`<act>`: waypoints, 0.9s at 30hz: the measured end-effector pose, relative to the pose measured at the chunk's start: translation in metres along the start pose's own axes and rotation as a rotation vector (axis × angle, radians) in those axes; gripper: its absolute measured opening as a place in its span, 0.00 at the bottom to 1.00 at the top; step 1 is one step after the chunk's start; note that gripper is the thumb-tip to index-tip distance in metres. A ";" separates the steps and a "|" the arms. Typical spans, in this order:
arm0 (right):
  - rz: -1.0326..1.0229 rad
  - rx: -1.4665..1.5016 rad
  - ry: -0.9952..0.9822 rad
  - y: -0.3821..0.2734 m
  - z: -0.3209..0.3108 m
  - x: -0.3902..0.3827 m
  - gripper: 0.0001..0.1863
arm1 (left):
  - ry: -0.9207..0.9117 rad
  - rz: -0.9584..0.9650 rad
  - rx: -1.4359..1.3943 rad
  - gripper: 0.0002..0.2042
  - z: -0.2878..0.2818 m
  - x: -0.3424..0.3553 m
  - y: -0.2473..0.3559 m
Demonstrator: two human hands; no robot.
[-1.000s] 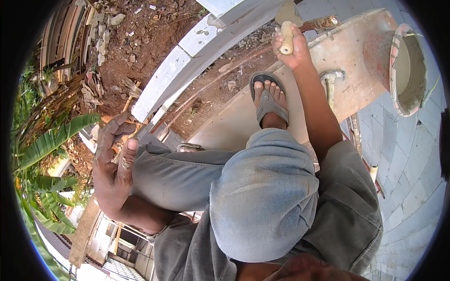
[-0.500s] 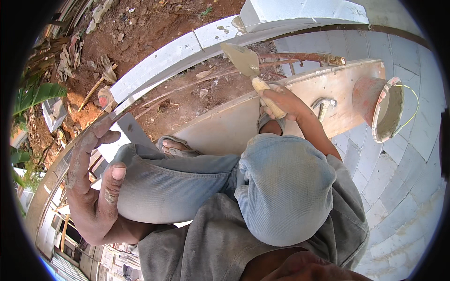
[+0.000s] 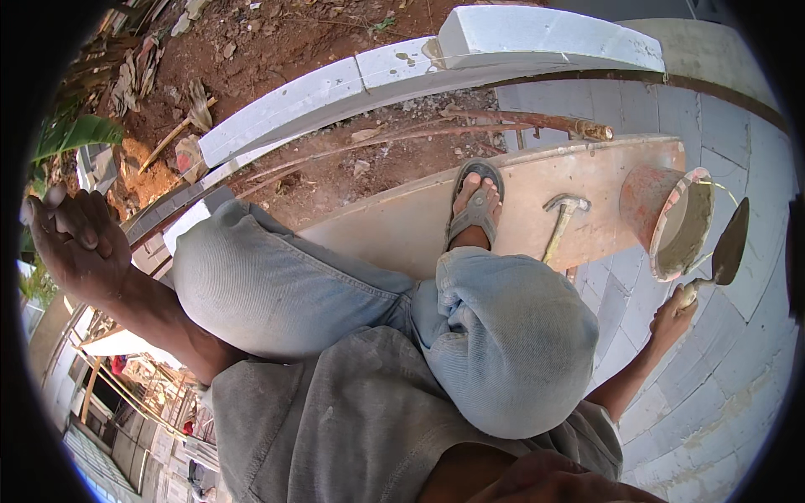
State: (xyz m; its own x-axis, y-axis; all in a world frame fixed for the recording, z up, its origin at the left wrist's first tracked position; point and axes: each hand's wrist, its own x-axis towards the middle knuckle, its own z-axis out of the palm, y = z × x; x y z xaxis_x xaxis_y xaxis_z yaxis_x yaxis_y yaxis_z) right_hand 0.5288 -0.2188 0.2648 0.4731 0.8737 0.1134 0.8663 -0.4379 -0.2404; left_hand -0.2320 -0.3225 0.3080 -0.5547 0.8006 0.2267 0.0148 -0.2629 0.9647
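At the right, my right hand (image 3: 673, 315) is closed round the handle of a trowel (image 3: 731, 245). The blade points up and away, just beside the bucket (image 3: 647, 205), whose inside is coated with grey mortar (image 3: 686, 222). My left hand (image 3: 84, 243) is raised at the far left, its fingers loosely bent and apart, with nothing in it. Beyond my knees runs a low row of white blocks (image 3: 293, 109). One more block (image 3: 545, 38) sits on top of it, and wet mortar spots (image 3: 407, 59) mark the block surface beside that one.
A plank (image 3: 604, 168) lies past my knees, with my sandalled foot (image 3: 476, 205) and a claw hammer (image 3: 563, 222) on it. Wooden poles (image 3: 537, 121) stretch between plank and blocks. Reddish soil (image 3: 277, 50) lies beyond; a light block wall (image 3: 713, 360) is at the right.
My right hand has swung right with the trowel, from over the plank to beside the bucket. My left hand has moved farther left and up.
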 end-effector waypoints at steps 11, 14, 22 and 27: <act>-0.195 -0.484 -0.589 0.065 0.019 0.099 0.32 | 0.636 -0.346 1.124 0.33 -0.051 -0.142 -0.009; -0.366 -0.781 -0.437 -0.019 -0.001 0.092 0.39 | 0.728 -0.730 1.480 0.35 -0.077 -0.232 -0.024; -1.501 0.042 -1.045 -0.400 0.059 -0.073 0.26 | 1.532 -1.313 1.265 0.46 -0.078 -0.511 -0.097; -1.885 -0.122 -1.619 -0.533 0.177 -0.285 0.29 | 1.416 -1.263 1.148 0.47 -0.045 -0.529 -0.108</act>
State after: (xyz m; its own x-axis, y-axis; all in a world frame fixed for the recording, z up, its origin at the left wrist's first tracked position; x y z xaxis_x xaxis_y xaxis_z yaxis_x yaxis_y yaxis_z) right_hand -0.0963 -0.1973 0.1901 -0.7975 -0.4146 -0.4383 0.0788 0.6487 -0.7570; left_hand 0.0223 -0.7413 0.0775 -0.7197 -0.6873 -0.0985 -0.6865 0.6832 0.2490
